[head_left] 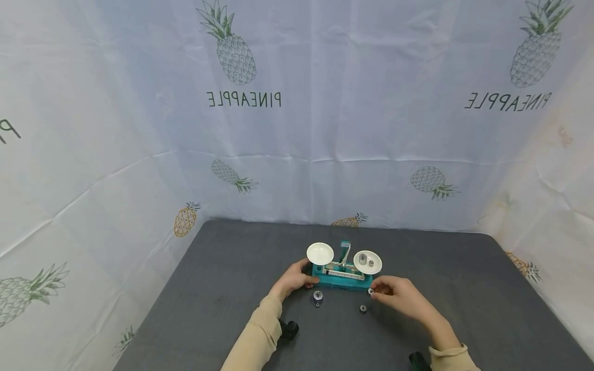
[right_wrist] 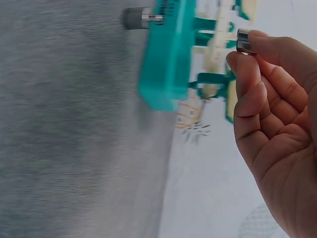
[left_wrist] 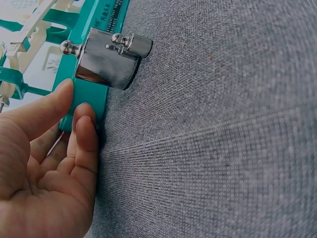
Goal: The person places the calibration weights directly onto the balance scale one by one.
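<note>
right hand (head_left: 401, 296) pinches small metal balance weight (right_wrist: 243, 40); white pan (head_left: 377, 259) with two weights (head_left: 363, 258) lies at 12 o'clock of that weight, nearer right hand. left hand (head_left: 292, 278) grips teal balance base (head_left: 343, 281) at its 9 o'clock end, long axis 9-to-3.

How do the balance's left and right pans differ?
The left pan shows nothing on it; the right pan carries two metal weights, one larger. The left pan sits higher in the head view than the right pan. The left pan is nearer the left hand, the right pan nearer the right hand. Both are round, white and mounted on the teal balance.
</note>
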Demonstrator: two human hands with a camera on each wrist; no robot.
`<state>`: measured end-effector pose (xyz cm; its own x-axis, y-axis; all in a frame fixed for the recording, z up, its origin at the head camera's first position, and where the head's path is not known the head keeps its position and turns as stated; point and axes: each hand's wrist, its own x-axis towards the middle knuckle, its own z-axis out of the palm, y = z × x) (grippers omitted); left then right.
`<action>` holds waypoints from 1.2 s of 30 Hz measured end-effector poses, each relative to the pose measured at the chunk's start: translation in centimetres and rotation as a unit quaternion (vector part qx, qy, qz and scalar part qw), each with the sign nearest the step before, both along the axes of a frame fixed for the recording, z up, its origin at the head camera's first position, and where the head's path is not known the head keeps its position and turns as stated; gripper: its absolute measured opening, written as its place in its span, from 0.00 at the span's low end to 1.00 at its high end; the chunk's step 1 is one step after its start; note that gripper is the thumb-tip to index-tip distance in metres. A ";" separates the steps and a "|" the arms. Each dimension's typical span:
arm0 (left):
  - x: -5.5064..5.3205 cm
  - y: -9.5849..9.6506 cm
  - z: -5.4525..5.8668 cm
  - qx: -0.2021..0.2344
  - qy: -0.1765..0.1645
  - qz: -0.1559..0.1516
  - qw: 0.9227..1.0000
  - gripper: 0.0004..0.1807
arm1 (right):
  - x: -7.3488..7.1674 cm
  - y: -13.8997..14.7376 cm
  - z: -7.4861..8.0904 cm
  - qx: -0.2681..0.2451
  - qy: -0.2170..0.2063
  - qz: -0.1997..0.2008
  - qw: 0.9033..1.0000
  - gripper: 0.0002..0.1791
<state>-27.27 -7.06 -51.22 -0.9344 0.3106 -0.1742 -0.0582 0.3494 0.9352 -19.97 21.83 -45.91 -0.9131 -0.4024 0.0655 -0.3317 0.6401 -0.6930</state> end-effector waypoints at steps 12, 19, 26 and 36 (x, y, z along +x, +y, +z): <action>-0.4 -0.3 -0.8 0.005 -0.005 -0.003 1.000 0.41 | -1.2 -0.4 2.1 -0.005 0.041 -0.028 0.999 0.09; -0.5 -0.3 -1.0 0.013 -0.004 -0.003 1.000 0.40 | -2.5 -0.7 2.1 0.018 0.046 -0.073 0.996 0.08; -0.3 -0.1 -0.9 0.002 0.000 0.000 1.000 0.39 | -3.3 -1.1 2.0 0.042 0.033 -0.085 0.995 0.08; -0.3 0.0 -0.7 0.006 0.002 0.000 1.000 0.39 | -4.2 -2.0 2.0 0.074 0.034 -0.089 0.993 0.08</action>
